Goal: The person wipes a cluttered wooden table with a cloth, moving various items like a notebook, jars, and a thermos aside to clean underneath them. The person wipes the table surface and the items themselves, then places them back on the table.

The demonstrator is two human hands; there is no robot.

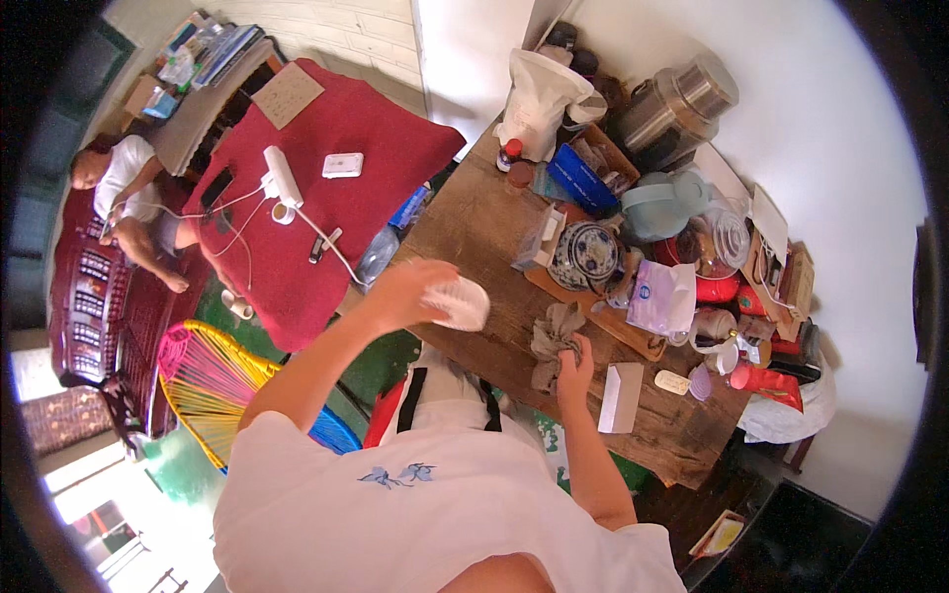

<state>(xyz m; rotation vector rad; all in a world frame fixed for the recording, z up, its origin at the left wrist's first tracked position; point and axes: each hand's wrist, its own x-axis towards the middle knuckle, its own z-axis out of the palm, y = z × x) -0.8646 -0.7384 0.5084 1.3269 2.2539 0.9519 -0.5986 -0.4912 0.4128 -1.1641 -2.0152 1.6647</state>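
Observation:
My left hand (415, 293) is raised over the near left edge of the wooden table (455, 237). Its fingers are closed on a pale, rounded object (465, 304) with a ribbed surface, whose exact kind I cannot make out. Toward the table's near edge, my right hand (573, 368) grips a crumpled grey-brown cloth (554, 341) that rests on the wood. Just right of that hand lies a white rectangular box or card (621, 397). Beyond the cloth stands a blue-and-white porcelain pot (583, 257), on a wooden tray (643, 341).
Crowding the table's far and right sides are a tissue pack (662, 296), a pale green kettle (664, 206), a steel canister (682, 104) and a blue box (581, 178). On the left, a red-covered table (386, 148) bears a power strip (282, 176). A colourful woven chair (227, 385) and a seated person (133, 188) are also there.

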